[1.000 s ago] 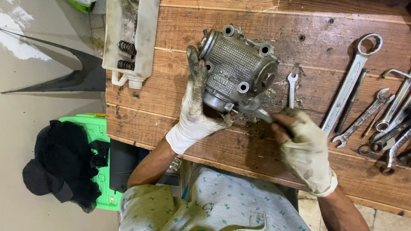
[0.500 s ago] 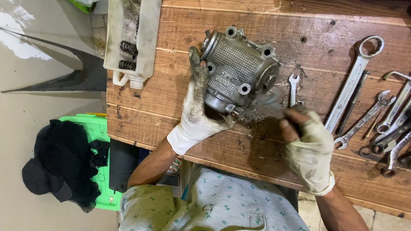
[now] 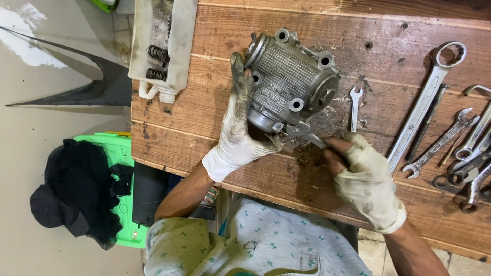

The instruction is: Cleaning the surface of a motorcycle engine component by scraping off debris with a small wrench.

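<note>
Since a second ago the right hand (image 3: 365,186) has swung its wrench (image 3: 307,135) a little, handle end now lower and further right of the casting (image 3: 289,89). Fingers are closed around that handle, the wrench head sitting on a fitting at the casting's near edge. Left hand (image 3: 240,133) wraps the casting's left side, fingers curled up over it. Casting rests on the wooden surface (image 3: 204,117). Right of it lies a small spanner (image 3: 354,107), further right a row of spanners (image 3: 450,138). Beyond its left stands a white tray (image 3: 163,46).
</note>
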